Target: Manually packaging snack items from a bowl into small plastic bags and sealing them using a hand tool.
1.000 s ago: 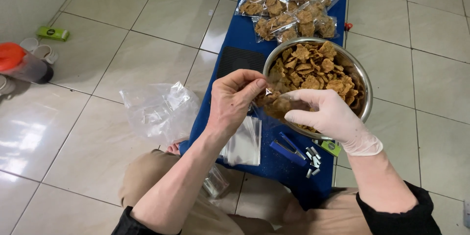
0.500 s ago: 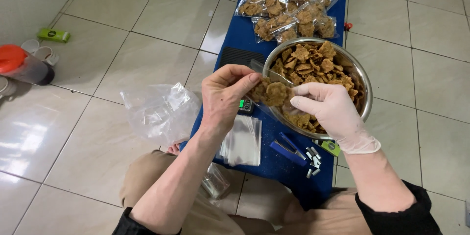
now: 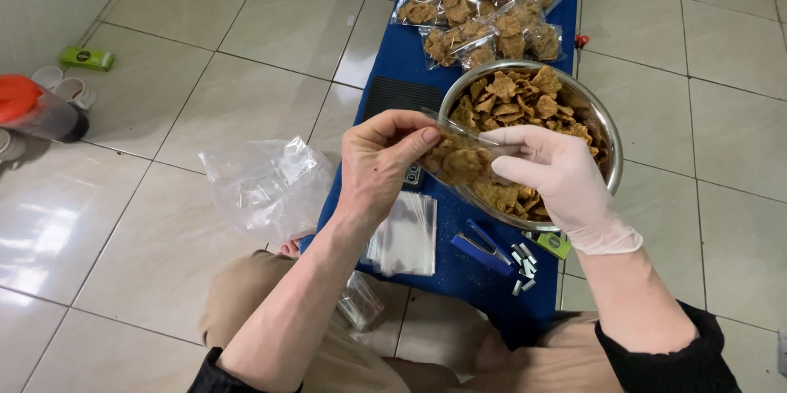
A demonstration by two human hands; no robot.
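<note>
My bare left hand [image 3: 379, 165] and my gloved right hand [image 3: 551, 176] both pinch a small clear plastic bag [image 3: 456, 157] with brown crisps inside, held just in front of a steel bowl [image 3: 608, 132] heaped with the same brown crisps [image 3: 525, 102]. The bag hangs between the two hands above the blue mat [image 3: 410, 61]. A stack of empty clear bags [image 3: 405, 236] lies on the mat under my left wrist.
Several filled snack bags [image 3: 479, 12] lie at the mat's far end. A black scale [image 3: 400, 98] sits beside the bowl. A blue stapler [image 3: 484, 244] and loose staples [image 3: 521, 266] lie near me. A crumpled plastic bag [image 3: 262, 184] rests on the tiled floor, an orange-lidded jar [image 3: 33, 110] at far left.
Both hands have lifted the small bag of crisps upward and slightly left, away from the bowl's rim; the right hand now grips the bag's side.
</note>
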